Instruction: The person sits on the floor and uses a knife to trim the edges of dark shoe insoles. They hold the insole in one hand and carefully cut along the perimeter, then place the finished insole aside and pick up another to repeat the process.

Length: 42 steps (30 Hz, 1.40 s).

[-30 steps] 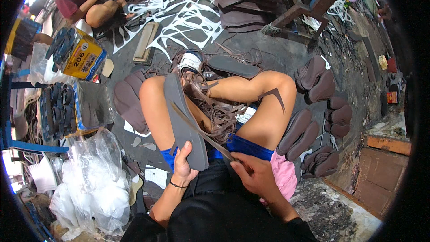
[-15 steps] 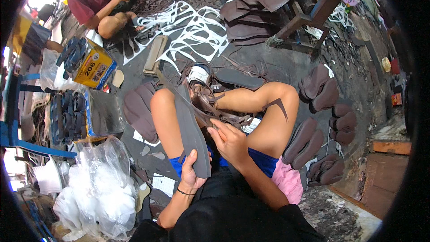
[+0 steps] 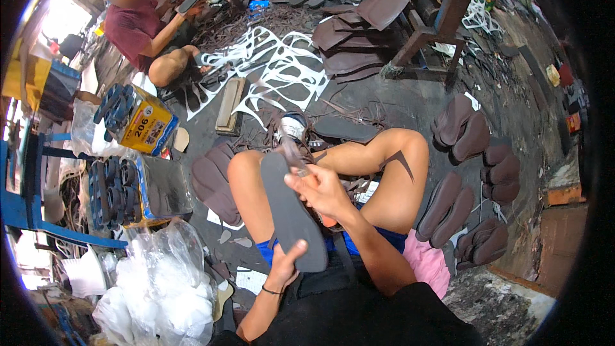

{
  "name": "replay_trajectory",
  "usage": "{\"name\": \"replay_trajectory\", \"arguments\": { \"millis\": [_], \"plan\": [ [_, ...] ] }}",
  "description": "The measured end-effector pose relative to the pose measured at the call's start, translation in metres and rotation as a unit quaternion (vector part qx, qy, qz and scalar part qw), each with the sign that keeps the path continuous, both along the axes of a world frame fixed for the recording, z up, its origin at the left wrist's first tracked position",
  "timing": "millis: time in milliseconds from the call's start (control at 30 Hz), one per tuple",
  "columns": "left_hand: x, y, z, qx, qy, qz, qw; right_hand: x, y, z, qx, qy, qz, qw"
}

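Note:
A long dark-grey sandal sole [image 3: 291, 211] lies tilted across my lap, its toe end pointing away from me. My left hand [image 3: 286, 263] grips it near the heel, thumb on top and fingers underneath. Beside the sole's far right edge, my right hand [image 3: 323, 189] is closed around what looks like a knife [image 3: 293, 148]. Its thin blade is smeared by motion, and an orange end shows below the fist. A pointed brown scrap [image 3: 398, 165] rests on my right leg. Another grey sole [image 3: 346, 130] lies on the floor beyond my legs.
Brown soles [image 3: 439, 208] lie in several stacks at right; another stack [image 3: 214, 182] is by my left knee. White cut-out sheets [image 3: 275, 67] spread ahead, near a sharpening block [image 3: 230, 106]. Plastic bags [image 3: 157, 288] sit left. A co-worker [image 3: 131, 29] sits far left, holding a sole.
My right hand has moved up beside the sole, which now points more straight ahead. The view has shifted slightly. The co-worker now holds a dark sole up in view.

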<state>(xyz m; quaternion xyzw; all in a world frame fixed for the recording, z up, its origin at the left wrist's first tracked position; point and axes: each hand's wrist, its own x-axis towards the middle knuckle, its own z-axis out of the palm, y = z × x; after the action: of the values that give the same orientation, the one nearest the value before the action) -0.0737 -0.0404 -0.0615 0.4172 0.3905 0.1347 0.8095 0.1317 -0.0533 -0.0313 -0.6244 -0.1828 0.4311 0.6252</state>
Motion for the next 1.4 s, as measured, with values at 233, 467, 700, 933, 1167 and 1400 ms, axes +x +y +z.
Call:
{"name": "replay_trajectory", "arguments": {
  "millis": [233,467,700,933,1167,1400],
  "plan": [
    [0.056,0.079,0.065,0.33,-0.016,-0.011,0.944,-0.031,-0.038,0.039,0.007,-0.136,-0.003,0.991],
    [0.04,0.106,0.112,0.147,-0.093,0.051,0.983,-0.043,-0.131,0.036,0.043,-0.446,-0.005,0.894],
    [0.023,0.082,0.107,0.134,-0.036,0.034,0.99,-0.067,-0.164,0.017,0.028,-0.395,0.036,0.917],
    [0.021,0.073,0.112,0.172,-0.056,-0.038,0.983,-0.042,-0.151,0.066,-0.006,-0.445,0.05,0.894],
    [0.034,0.058,0.143,0.185,-0.061,-0.139,0.971,0.002,-0.143,0.147,-0.033,-0.4,0.117,0.908],
    [0.045,0.05,0.153,0.206,-0.069,-0.204,0.955,0.037,-0.126,0.194,-0.072,-0.416,0.231,0.877]
  ]
}}
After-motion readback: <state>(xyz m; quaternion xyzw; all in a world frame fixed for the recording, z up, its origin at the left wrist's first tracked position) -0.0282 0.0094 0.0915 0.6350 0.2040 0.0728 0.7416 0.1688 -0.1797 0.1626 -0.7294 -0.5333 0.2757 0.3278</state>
